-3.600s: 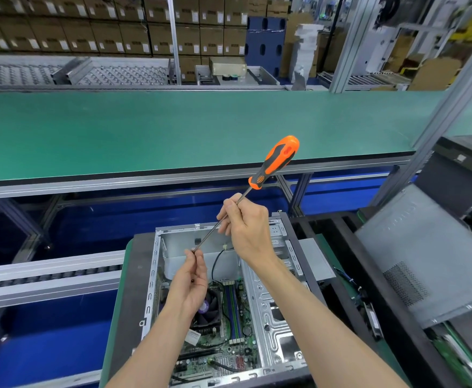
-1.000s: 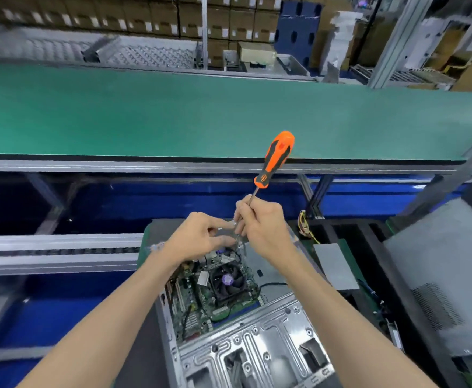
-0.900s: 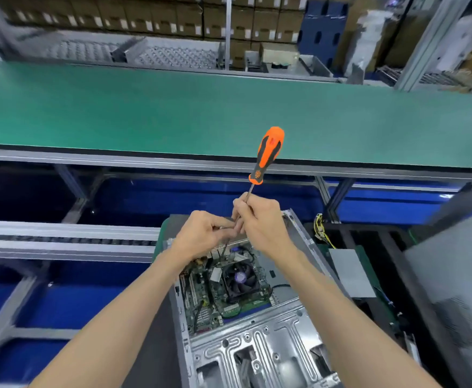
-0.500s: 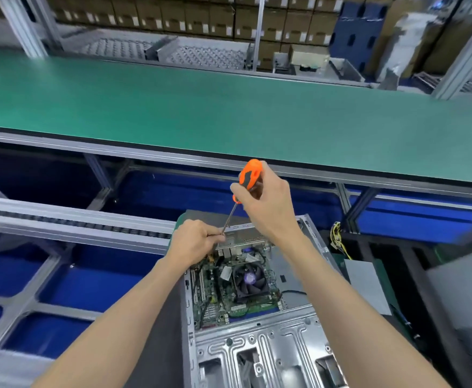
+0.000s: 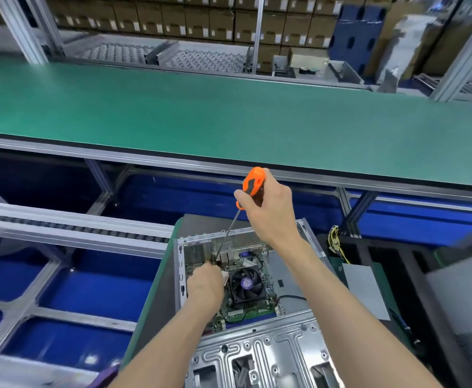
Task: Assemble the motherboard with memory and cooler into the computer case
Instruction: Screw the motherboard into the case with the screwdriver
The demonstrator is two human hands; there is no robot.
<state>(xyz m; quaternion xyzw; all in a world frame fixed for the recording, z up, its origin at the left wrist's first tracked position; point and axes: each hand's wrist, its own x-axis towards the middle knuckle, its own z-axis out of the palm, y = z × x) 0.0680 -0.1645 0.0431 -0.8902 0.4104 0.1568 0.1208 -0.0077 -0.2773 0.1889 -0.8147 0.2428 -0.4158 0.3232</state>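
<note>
1. Nearest the viewer: the stamped steel drive cage (image 5: 260, 357) of the computer case (image 5: 180, 275), which lies open on its side on a dark pallet (image 5: 156, 298) with a green edge.
2. Inside the case: the motherboard (image 5: 253, 313), seated flat against the case floor, with the cooler (image 5: 247, 284) mounted on it; the black fan and its purple hub face upward. Memory modules cannot be made out.
3. Left hand (image 5: 205, 284): lowered into the case just left of the cooler, fingers curled down at the screwdriver tip; whether they pinch a screw or merely steady the tip cannot be told.
4. Right hand (image 5: 268, 211): raised above the rear wall of the case, fingers clenched around the handle of the orange-and-black screwdriver (image 5: 253, 183).
5. Screwdriver shaft: slants down and to the left from the handle to the board's rear corner, meeting the left hand there.
6. Right of the case: a grey metal side panel (image 5: 366, 292) lying flat, and a bundle of yellow wires (image 5: 336, 242) just beyond it.
7. Left of the case: a roller conveyor rail (image 5: 69, 228) over blue flooring.
8. Beyond the hands: a long green bench (image 5: 201, 107) running across the room.
9. Farthest: stacked cardboard boxes (image 5: 190, 21) behind aluminium uprights.
</note>
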